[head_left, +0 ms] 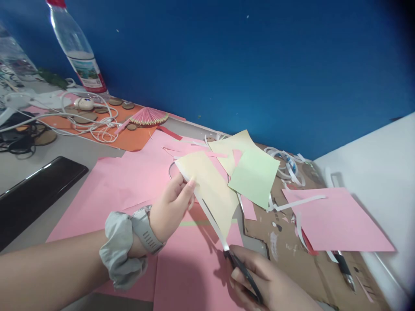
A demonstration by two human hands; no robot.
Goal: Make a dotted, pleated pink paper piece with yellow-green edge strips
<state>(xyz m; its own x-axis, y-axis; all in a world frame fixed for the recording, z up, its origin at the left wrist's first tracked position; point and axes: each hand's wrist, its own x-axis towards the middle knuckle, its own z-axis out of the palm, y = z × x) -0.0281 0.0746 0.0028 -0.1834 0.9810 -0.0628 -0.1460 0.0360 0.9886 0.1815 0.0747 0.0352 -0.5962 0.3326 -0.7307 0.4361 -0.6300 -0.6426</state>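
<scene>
My left hand pinches a cream sheet of paper near its upper left corner, thumb on top. A narrow white strip runs along the sheet's lower left edge, with a dark gap between them along part of its length. Black-handled scissors are in my right hand, at the lower end of that strip; their blades are mostly hidden. Beyond the held sheet lie a light green square and another cream sheet. Large pink paper is spread beneath my hands.
A plastic bottle, tangled white cables and a folded pink paper fan are at the back left. A black phone-like slab lies left. At right are pink paper, cardboard, tape rolls and a pen.
</scene>
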